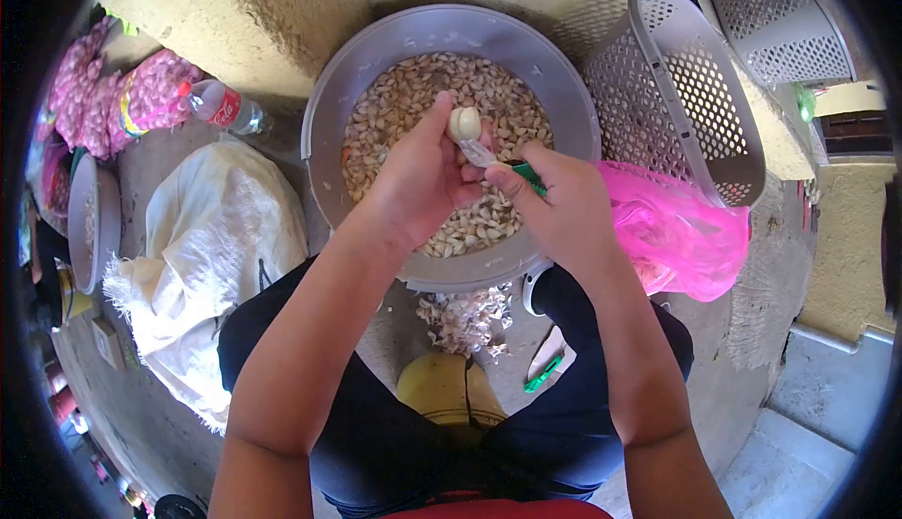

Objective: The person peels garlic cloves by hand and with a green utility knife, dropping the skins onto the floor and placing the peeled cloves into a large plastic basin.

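Observation:
Over a large grey basin (329, 77) full of garlic cloves (404, 96) in water, my left hand (413, 176) holds a pale garlic clove (464, 124) between thumb and fingers. My right hand (564, 195) is closed around a green-handled knife (531, 177). The knife's blade points left and lies just below the clove, near my left fingers. Part of the handle is hidden inside my right hand.
Grey perforated baskets (658, 96) and a pink plastic bag (686, 237) are at the right. A white sack (211, 209) and a bottle (221, 106) lie left. Garlic peels (465, 320), a yellow container (446, 387) and a green cutter (543, 374) are below the basin.

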{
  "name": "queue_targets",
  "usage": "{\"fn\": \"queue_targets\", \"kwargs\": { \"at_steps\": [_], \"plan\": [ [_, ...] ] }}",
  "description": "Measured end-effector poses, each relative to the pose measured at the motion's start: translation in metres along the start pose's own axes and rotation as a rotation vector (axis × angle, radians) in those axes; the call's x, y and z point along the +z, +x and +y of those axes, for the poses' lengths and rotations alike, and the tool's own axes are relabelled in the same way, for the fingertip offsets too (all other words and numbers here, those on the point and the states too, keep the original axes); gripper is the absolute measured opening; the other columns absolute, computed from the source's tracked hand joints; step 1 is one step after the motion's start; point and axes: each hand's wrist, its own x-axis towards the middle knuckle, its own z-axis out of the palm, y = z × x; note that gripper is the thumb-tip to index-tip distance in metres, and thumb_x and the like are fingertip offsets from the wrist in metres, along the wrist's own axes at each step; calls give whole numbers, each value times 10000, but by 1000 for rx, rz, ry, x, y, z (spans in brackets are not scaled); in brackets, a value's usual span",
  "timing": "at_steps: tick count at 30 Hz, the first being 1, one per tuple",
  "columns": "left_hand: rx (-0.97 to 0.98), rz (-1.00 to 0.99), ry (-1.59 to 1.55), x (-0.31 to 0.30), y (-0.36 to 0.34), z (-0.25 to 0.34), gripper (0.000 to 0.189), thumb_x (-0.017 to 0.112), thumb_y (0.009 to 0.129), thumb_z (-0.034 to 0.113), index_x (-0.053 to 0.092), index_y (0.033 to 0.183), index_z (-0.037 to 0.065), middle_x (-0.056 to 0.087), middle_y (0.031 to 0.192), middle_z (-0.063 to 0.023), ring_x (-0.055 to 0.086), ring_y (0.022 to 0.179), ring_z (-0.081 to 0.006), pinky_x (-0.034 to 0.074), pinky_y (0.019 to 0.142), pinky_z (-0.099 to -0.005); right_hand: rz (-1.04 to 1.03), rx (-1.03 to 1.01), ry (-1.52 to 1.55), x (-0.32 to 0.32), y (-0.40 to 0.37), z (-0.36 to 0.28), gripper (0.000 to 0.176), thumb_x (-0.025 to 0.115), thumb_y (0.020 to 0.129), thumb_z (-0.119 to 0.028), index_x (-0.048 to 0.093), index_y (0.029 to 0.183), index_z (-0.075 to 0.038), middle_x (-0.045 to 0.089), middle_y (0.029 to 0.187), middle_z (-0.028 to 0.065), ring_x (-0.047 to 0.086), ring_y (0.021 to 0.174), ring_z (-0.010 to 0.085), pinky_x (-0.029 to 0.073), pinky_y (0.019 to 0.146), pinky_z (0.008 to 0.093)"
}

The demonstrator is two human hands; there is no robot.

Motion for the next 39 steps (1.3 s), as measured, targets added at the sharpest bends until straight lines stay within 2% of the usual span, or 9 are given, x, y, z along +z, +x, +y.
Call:
{"fn": "queue_targets", "kwargs": {
  "at_steps": [6,14,20,25,28,31,33,35,39],
  "plan": [
    [94,66,-121,-3,0,5,424,248,922,415,492,793,92,489,710,0,366,533,-92,299,464,-222,-13,55,118,3,1,8,395,532,800,-417,543,784,-23,541,636,176,543,627,356,411,550,401],
    [126,287,49,6,-1,6,410,288,917,415,502,798,86,460,652,14,368,530,-72,288,442,-215,-108,114,276,-5,2,12,460,530,789,-463,555,806,-4,546,657,207,571,654,339,423,589,394],
    [157,213,155,-5,1,12,387,354,905,408,522,820,71,457,650,13,365,510,-56,283,421,-190,-680,-48,-74,8,-15,16,490,509,766,-519,610,867,-50,589,725,192,582,716,345,451,654,418],
    [154,203,197,2,1,12,349,392,896,396,515,829,76,469,660,1,371,509,-56,291,426,-188,-1148,-70,-262,44,-44,11,448,635,666,-423,590,911,-51,594,798,167,579,785,332,450,699,411],
    [144,197,193,5,1,11,338,403,891,400,510,826,86,484,670,-4,376,512,-54,302,435,-192,-1197,-160,-309,59,-53,19,453,659,643,-364,572,966,-59,597,833,172,583,806,327,453,706,408],
    [137,190,260,8,1,11,327,406,888,405,507,819,102,496,680,0,382,518,-52,318,453,-192,-952,-43,-146,52,-45,26,461,673,645,-343,555,992,-64,597,835,175,583,799,335,456,690,413],
    [133,196,362,13,-2,11,318,403,890,404,507,818,112,500,686,6,384,524,-49,327,466,-192,-594,173,-89,38,-25,21,457,667,692,-319,537,1021,-30,608,843,173,600,813,288,465,711,384],
    [136,218,426,19,-4,8,311,400,892,397,509,821,115,488,675,18,387,533,-46,326,474,-186,-233,320,348,21,-8,22,435,676,710,-309,545,1011,-24,603,778,136,599,740,220,459,666,323],
    [113,186,461,17,-1,-4,297,402,895,385,515,835,117,461,654,40,386,546,-38,322,482,-182,74,281,717,3,6,17,365,701,702,-253,571,960,-30,570,701,77,546,656,146,437,625,271]
  ]
}}
